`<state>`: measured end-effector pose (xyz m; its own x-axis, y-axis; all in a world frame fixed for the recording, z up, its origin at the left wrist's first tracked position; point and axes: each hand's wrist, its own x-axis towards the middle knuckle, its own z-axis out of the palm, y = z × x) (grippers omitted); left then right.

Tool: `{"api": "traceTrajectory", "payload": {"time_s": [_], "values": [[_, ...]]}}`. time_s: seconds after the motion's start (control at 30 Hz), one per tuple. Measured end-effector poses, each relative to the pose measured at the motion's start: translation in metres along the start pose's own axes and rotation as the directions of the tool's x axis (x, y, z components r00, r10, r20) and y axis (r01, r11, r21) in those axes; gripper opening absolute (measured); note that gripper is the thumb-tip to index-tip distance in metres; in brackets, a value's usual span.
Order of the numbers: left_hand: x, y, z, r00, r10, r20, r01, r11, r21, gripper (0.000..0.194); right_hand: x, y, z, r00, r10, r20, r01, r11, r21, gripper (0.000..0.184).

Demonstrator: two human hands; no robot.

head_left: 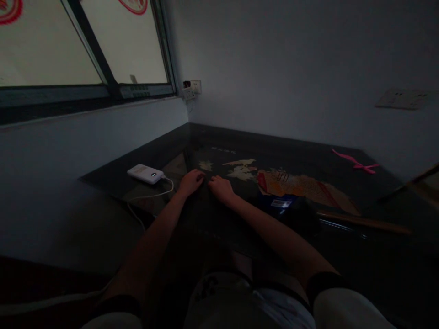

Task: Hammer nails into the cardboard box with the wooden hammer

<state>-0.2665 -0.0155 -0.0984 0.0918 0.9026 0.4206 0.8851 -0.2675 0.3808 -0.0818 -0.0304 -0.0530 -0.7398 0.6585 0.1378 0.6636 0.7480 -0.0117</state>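
Observation:
The scene is very dark. My left hand (191,181) and my right hand (221,187) rest close together, palms down, on a dark glossy table (302,151). Both have their fingers curled down against something dark on the tabletop that I cannot make out. Pale paper cut-outs (240,168) lie just beyond my fingers. A white power bank (145,173) with a white cable (151,196) sits to the left of my left hand.
An orange and red patterned sheet (305,187) lies to the right of my hands, with a blue packet (281,201) at its near edge. A pink strip (356,163) lies at the far right. A wall socket (192,88) sits in the corner under the window (85,50).

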Motion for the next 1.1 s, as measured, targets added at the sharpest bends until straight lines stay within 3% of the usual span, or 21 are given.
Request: {"api": "traceTrajectory", "payload": {"time_s": [0.5,0.7,0.8,0.93,1.0,1.1], "values": [[-0.001,0.006,-0.004,0.986,0.154,0.056,-0.156,0.987,0.03,0.021,-0.025,0.027,0.005,0.995,-0.011,-0.097,0.025,0.989,0.147,0.025],[-0.002,0.008,-0.004,0.975,0.206,0.087,-0.207,0.978,0.006,0.022,-0.06,0.026,0.001,0.982,-0.045,-0.183,0.09,0.965,0.245,0.03],[-0.001,0.006,-0.002,0.971,0.234,0.057,-0.232,0.972,-0.024,0.021,-0.098,0.017,-0.01,0.966,-0.137,-0.221,0.199,0.936,0.289,0.032],[0.001,0.002,-0.001,0.971,0.238,0.037,-0.237,0.971,-0.023,0.023,-0.154,0.016,-0.042,0.928,-0.21,-0.308,0.31,0.893,0.327,0.026],[0.001,0.002,-0.002,0.973,0.23,0.024,-0.23,0.973,-0.015,0.023,-0.175,0.028,-0.061,0.913,-0.161,-0.375,0.295,0.895,0.335,0.023],[0.002,0.013,-0.005,0.977,0.204,-0.069,-0.206,0.978,-0.027,0.021,-0.193,0.067,-0.085,0.874,0.045,-0.483,0.146,0.925,0.351,0.018]]}}
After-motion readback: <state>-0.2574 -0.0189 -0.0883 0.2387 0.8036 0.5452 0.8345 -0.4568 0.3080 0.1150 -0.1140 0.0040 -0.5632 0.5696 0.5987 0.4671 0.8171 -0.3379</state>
